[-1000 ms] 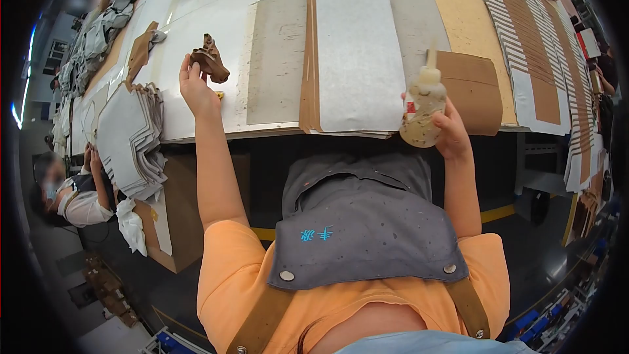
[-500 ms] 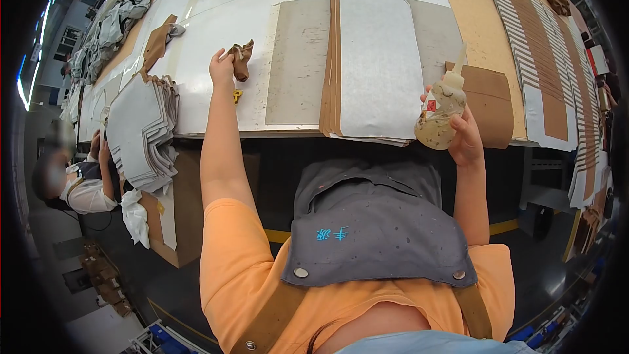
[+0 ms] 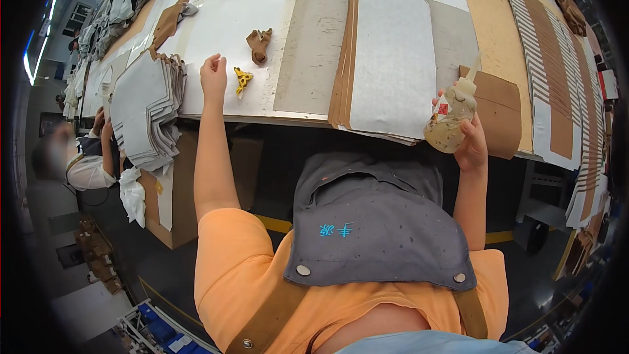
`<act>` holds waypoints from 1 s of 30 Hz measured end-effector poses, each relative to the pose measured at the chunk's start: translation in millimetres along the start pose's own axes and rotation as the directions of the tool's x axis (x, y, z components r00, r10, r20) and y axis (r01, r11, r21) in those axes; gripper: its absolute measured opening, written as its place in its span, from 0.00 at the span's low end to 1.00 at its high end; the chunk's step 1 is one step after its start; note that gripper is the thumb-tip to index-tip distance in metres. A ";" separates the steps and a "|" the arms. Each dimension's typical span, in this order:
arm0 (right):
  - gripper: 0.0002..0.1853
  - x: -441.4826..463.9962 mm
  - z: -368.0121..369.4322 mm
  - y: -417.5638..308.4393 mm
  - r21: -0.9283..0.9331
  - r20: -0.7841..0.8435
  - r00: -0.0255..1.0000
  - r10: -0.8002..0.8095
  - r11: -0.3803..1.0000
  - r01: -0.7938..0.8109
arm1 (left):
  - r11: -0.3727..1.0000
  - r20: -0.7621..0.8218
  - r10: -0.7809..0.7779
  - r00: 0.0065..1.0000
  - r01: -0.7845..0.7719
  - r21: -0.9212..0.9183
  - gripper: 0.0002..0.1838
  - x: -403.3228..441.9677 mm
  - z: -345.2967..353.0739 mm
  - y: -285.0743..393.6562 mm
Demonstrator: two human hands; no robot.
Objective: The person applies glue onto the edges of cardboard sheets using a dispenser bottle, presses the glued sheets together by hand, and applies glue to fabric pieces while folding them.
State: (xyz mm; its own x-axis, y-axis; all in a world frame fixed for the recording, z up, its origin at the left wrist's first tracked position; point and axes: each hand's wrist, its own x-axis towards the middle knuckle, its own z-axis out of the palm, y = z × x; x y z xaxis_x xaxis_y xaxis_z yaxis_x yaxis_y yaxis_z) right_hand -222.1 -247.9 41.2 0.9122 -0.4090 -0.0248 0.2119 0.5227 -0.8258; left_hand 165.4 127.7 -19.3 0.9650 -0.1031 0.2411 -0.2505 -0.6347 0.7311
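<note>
My left hand (image 3: 213, 77) hovers over the white tabletop, fingers curled together with nothing visible in them. Right of it lies a crumpled brown scrap (image 3: 259, 46), apart from the hand, and nearer the table edge a small yellow piece with dark marks (image 3: 242, 81). My right hand (image 3: 472, 144) grips a translucent squeeze bottle (image 3: 452, 117) with a long nozzle pointing up and a red label. The bottle is stained and stands out in front of the table's edge. Beside it on the table is a brown sheet (image 3: 495, 111).
A stack of brown-edged white panels (image 3: 393, 52) lies on a grey board (image 3: 308, 52). Striped panels (image 3: 544, 59) are at the right. A pile of grey-white cut pieces (image 3: 144, 105) overhangs the edge at left, near a co-worker (image 3: 92, 157). Below it is a cardboard box (image 3: 183, 190).
My left hand has let go of the brown scrap and drawn away to the left of it. My right hand still holds the bottle. The view has shifted slightly.
</note>
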 end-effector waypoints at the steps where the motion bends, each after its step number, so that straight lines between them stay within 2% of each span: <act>1: 0.38 0.0 -0.8 0.5 -0.005 -0.004 1.000 0.003 1.000 -0.003 | 0.990 0.019 0.046 0.999 -0.048 0.131 0.19 -8.8 -4.3 -5.5; 3: 0.37 3.1 0.0 1.6 -0.011 -0.004 1.000 0.007 1.000 -0.007 | 0.936 -0.006 0.243 0.970 -0.233 0.262 0.22 -39.6 0.9 4.7; 5: 0.38 6.7 3.2 1.5 -0.008 0.012 1.000 0.009 1.000 -0.009 | 0.910 0.034 0.239 0.970 -0.236 0.341 0.22 -58.3 11.3 9.3; 8: 0.38 8.2 8.1 1.8 -0.016 0.019 1.000 0.008 1.000 -0.008 | 0.844 -0.012 0.315 0.949 -0.275 0.461 0.20 -69.1 27.4 12.6; 14: 0.38 3.2 4.1 3.8 -0.030 0.018 1.000 -0.011 0.999 0.012 | 0.811 0.032 0.180 0.983 -0.166 0.560 0.16 -61.9 27.9 12.5; 17: 0.38 -1.3 -2.8 5.4 -0.023 -0.024 1.000 -0.004 1.000 0.003 | 0.836 -0.005 0.149 0.989 -0.123 0.535 0.13 -61.2 22.8 7.6; 20: 0.37 -3.2 -9.0 6.2 -0.016 -0.040 0.999 -0.001 1.000 0.000 | 0.925 -0.020 0.056 0.998 -0.044 0.378 0.15 -57.1 17.5 0.1; 21: 0.37 -3.0 -9.9 6.1 -0.015 -0.040 0.999 -0.002 1.000 0.001 | 0.987 -0.008 -0.024 1.000 0.025 0.158 0.14 -57.7 18.6 -1.1; 22: 0.37 -2.3 -9.9 6.3 -0.009 -0.040 0.999 -0.003 1.000 0.003 | 0.993 0.021 -0.099 0.995 0.100 -0.068 0.14 -59.8 19.0 8.5; 23: 0.37 -1.3 -9.9 6.2 -0.004 -0.040 0.999 -0.005 1.000 0.005 | 0.941 0.065 -0.165 0.984 0.177 -0.290 0.13 -62.2 20.0 15.6; 26: 0.38 2.7 -7.7 6.9 0.014 -0.026 1.000 -0.008 1.000 0.008 | 0.951 0.113 -0.177 0.978 0.199 -0.237 0.16 -62.3 25.8 21.4; 29: 0.38 5.5 -3.6 7.4 0.010 -0.007 1.000 -0.014 1.000 0.014 | 0.991 0.264 0.005 0.964 0.030 -0.128 0.18 -49.1 23.1 1.4; 30: 0.38 5.9 -3.6 7.3 0.005 -0.002 1.000 -0.017 1.000 0.017 | 0.999 0.122 0.039 0.992 -0.037 -0.011 0.18 -48.3 26.6 -10.4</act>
State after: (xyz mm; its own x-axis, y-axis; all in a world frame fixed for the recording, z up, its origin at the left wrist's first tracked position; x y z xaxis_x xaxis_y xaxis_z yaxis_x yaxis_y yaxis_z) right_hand -216.4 -249.2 33.0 0.9078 -0.4192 -0.0120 0.2291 0.5196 -0.8231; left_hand 123.5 118.9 -55.5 0.9569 -0.2198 0.1897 -0.2873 -0.6218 0.7286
